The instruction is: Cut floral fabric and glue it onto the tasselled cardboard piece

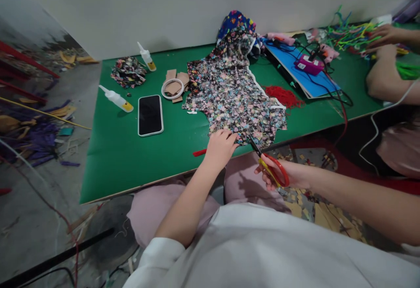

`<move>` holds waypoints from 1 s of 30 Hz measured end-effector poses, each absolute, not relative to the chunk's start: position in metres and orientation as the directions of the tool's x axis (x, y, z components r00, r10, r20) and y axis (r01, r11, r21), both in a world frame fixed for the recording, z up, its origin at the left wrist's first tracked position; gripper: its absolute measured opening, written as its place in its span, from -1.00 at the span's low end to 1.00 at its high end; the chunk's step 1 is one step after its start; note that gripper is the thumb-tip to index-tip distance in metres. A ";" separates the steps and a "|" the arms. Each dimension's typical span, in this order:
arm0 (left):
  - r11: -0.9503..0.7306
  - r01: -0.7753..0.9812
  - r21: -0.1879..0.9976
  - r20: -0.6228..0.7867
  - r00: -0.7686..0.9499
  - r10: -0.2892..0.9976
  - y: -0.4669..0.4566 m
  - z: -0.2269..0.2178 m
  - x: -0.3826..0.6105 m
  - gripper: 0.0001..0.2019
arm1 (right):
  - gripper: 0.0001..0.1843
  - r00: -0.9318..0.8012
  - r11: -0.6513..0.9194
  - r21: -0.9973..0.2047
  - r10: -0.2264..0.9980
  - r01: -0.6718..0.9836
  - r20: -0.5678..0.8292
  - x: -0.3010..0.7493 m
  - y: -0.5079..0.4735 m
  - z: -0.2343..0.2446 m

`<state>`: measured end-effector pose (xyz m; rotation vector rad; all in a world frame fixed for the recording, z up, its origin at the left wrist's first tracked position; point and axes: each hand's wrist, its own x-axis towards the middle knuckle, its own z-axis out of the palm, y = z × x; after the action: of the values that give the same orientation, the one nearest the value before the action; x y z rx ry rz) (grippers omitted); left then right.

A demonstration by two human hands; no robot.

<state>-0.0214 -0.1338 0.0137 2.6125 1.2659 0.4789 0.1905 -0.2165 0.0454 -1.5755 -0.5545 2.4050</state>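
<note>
A floral patterned fabric [232,93] lies spread over the green table [124,152], bunched up at the far end. My left hand [220,147] pinches the fabric's near edge, fingers closed on it. My right hand [278,173] grips red-and-yellow-handled scissors [272,165], whose blades reach up to the fabric's near edge at the table's front.
A black phone [150,115], two glue bottles [116,99], a white ring on cardboard pieces [173,87], a small fabric scrap pile [127,72] and red yarn [284,96] lie on the table. A blue board with glue guns and cables [308,71] sits right. Another person's arms [389,75] work at far right.
</note>
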 end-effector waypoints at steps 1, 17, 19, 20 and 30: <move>-0.624 0.712 0.322 0.215 0.586 0.781 -0.134 0.012 -0.021 -0.70 | -0.47 -0.406 -0.905 -0.425 0.378 0.029 -0.832 0.190 -0.216 0.046; -0.618 0.671 0.409 0.236 0.577 0.782 -0.133 0.008 -0.026 -0.75 | -0.50 -0.393 -0.906 -0.423 0.379 0.029 -0.838 0.189 -0.217 0.047; -0.621 0.674 0.401 0.248 0.573 0.781 -0.134 0.009 -0.026 -0.76 | -0.49 -0.394 -0.907 -0.421 0.378 0.026 -0.838 0.190 -0.217 0.046; -0.624 0.674 0.395 0.258 0.571 0.780 -0.135 0.009 -0.025 -0.76 | -0.50 -0.395 -0.908 -0.418 0.375 0.025 -0.839 0.190 -0.217 0.046; -0.706 0.643 0.297 0.351 0.614 0.707 -0.164 0.002 0.002 -0.72 | -0.53 -0.406 -0.923 -0.384 0.343 0.021 -0.847 0.193 -0.216 0.045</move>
<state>0.0019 -0.1643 0.0016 2.6934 1.1336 0.6792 0.1930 -0.2156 0.0447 -1.5874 -0.5025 2.4298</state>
